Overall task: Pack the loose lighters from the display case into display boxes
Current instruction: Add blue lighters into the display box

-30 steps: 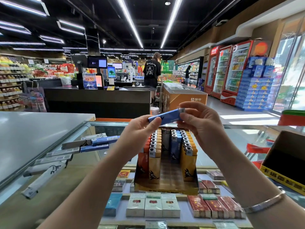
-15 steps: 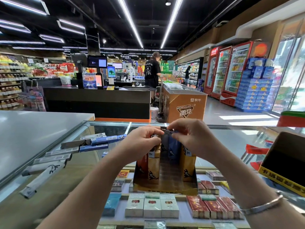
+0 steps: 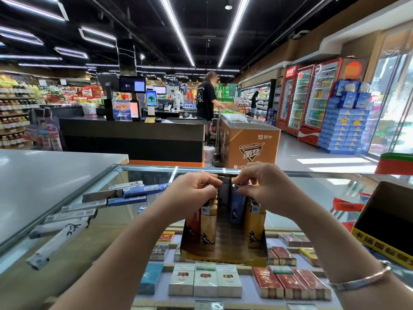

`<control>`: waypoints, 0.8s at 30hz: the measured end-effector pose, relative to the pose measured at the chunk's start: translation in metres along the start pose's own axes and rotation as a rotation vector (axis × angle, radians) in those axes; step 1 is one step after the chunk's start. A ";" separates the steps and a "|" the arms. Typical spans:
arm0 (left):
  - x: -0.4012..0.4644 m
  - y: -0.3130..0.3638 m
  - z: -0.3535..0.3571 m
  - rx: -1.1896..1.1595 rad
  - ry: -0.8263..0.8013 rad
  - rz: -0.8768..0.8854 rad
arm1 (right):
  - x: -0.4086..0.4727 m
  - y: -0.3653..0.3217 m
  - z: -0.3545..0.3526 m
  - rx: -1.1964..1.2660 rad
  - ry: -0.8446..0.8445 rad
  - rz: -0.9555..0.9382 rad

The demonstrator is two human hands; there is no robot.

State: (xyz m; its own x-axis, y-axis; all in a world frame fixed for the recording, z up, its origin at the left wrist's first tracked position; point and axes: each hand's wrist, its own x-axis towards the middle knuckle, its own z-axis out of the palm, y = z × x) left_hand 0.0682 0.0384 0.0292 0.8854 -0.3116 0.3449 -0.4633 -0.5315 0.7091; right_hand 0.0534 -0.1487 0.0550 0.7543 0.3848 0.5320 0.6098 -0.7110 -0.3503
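Two hands work over a lighter display box (image 3: 223, 257) standing on the glass counter (image 3: 312, 198) near its middle. The left hand (image 3: 192, 193) curls its fingers on the lighter tops in the left rows. The right hand (image 3: 260, 186) pinches a blue lighter (image 3: 237, 204) standing in the box. Loose lighters (image 3: 125, 195) lie along the counter's left edge.

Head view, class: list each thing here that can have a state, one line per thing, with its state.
display box: open, partly filled, front row empty
blue lighter: upright in the box, top under the right hand's fingers
left hand: fingers curled at the lighter tops
right hand: fingers curled, pinching the blue lighter's top
loose lighters: lying flat on the glass
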 end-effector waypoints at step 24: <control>-0.004 -0.008 -0.033 -0.122 0.150 -0.022 | 0.001 0.019 0.020 0.558 -0.032 0.306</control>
State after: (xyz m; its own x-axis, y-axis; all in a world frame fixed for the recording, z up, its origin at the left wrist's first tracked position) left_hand 0.0699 0.0695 0.0424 0.8949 -0.1750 0.4104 -0.4443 -0.4347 0.7834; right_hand 0.0707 -0.1498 0.0336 0.9161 0.2360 0.3242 0.3941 -0.3810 -0.8364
